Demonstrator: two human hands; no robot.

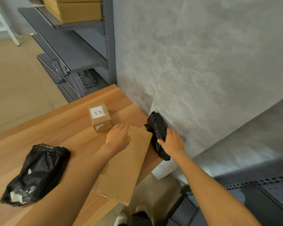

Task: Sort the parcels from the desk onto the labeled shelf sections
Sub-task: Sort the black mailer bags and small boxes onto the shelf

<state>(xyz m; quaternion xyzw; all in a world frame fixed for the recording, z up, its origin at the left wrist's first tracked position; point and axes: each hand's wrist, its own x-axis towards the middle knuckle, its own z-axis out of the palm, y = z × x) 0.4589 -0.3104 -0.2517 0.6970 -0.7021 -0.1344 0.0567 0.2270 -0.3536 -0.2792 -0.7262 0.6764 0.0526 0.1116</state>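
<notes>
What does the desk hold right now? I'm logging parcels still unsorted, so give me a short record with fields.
surface: wooden desk against a grey wall
parcel 1: small brown cardboard box with a white handwritten label, standing free
parcel 2: large flat brown cardboard box, overhanging the desk's near edge
parcel 3: black plastic bag parcel by the wall, at the desk's right edge
parcel 4: larger black plastic bag parcel, lying free at the left
left hand: rests on the flat box
right hand: grips the bag parcel by the wall
shelf: grey metal shelving unit, stacked cardboard boxes on it
</notes>
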